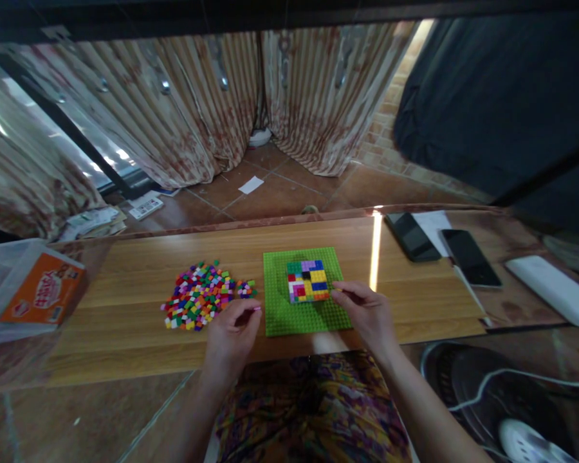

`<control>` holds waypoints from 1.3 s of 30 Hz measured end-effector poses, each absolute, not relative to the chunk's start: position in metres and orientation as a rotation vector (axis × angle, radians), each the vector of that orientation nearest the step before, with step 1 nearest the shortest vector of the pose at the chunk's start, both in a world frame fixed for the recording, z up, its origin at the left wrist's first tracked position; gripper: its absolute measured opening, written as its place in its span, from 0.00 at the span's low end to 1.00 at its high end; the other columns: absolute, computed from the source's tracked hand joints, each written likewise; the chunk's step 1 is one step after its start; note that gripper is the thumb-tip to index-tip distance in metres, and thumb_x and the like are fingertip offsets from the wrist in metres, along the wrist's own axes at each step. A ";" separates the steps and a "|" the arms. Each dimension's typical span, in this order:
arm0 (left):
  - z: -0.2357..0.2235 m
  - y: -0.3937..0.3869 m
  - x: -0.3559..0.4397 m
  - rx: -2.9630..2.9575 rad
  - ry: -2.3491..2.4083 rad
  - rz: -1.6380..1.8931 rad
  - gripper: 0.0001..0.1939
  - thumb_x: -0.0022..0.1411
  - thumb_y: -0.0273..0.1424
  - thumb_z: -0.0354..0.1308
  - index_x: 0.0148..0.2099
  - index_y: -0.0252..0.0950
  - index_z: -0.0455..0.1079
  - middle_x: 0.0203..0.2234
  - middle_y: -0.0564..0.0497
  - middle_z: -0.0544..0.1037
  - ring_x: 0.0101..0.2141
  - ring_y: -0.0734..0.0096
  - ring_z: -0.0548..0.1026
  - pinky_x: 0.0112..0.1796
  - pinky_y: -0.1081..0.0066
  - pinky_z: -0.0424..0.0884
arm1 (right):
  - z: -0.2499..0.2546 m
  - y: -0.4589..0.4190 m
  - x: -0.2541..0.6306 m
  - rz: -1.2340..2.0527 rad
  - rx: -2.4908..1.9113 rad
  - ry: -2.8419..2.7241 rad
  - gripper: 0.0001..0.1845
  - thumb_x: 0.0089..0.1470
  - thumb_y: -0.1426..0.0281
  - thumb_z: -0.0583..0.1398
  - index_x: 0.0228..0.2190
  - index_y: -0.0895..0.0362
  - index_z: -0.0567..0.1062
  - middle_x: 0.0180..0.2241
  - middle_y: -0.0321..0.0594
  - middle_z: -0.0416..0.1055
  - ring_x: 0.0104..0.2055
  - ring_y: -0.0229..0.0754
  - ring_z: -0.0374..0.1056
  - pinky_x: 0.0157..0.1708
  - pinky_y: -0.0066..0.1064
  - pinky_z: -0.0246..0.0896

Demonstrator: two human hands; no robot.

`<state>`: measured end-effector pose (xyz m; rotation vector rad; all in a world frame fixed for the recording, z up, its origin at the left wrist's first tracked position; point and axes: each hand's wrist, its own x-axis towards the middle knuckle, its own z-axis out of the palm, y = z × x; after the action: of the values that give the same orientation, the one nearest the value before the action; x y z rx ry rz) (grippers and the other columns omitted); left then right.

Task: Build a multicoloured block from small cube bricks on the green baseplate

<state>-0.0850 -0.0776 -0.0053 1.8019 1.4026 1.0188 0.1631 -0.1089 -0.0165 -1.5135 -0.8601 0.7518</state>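
Note:
A green studded baseplate [275, 318] lies on the wooden table, carrying a block built of multicoloured toy bricks [309, 281]. My left hand [234, 328] is pinched on a small pink brick [257, 308], just left of the baseplate. Over the plate's right part, my right hand [367, 314] has thumb and forefinger closed together close to the built block's right side; whatever is between them is too small to make out. A heap of loose small bricks [200, 296] spreads beyond my left hand, with a little cluster of bricks [246, 289] between heap and baseplate.
A clear plastic box [9, 257] with an orange packet [43, 289] stands at the table's left end. Two dark phones [412, 236] [470, 257] and a white oblong object [554, 289] lie to the right. A fan [487, 386] with a white cable stands below right.

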 end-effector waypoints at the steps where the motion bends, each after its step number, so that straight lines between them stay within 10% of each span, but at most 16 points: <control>1: -0.006 -0.077 -0.085 1.823 1.401 1.022 0.06 0.59 0.32 0.57 0.36 0.37 0.75 0.30 0.52 0.79 0.31 0.71 0.76 0.35 0.74 0.72 | -0.018 -0.107 0.163 0.730 -1.527 -0.893 0.10 0.42 0.62 0.68 0.29 0.53 0.82 0.30 0.40 0.76 0.33 0.41 0.70 0.33 0.35 0.67; 10: -0.009 -0.069 -0.092 1.902 1.498 1.023 0.08 0.60 0.33 0.56 0.37 0.37 0.75 0.33 0.49 0.80 0.34 0.68 0.77 0.38 0.70 0.74 | -0.018 -0.104 0.165 0.714 -1.537 -1.060 0.13 0.55 0.60 0.60 0.36 0.54 0.81 0.37 0.42 0.73 0.34 0.40 0.72 0.36 0.36 0.70; 39: -0.016 -0.069 -0.092 1.955 1.484 0.932 0.09 0.62 0.34 0.55 0.38 0.37 0.74 0.33 0.49 0.80 0.33 0.68 0.77 0.38 0.70 0.73 | -0.017 -0.088 0.154 0.630 -1.741 -1.003 0.16 0.47 0.63 0.64 0.38 0.57 0.77 0.29 0.41 0.78 0.30 0.42 0.74 0.34 0.37 0.71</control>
<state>-0.0924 -0.0688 -0.0164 1.9550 1.4839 0.9321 0.1544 -0.0879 -0.0167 -1.7407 -1.0028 0.6301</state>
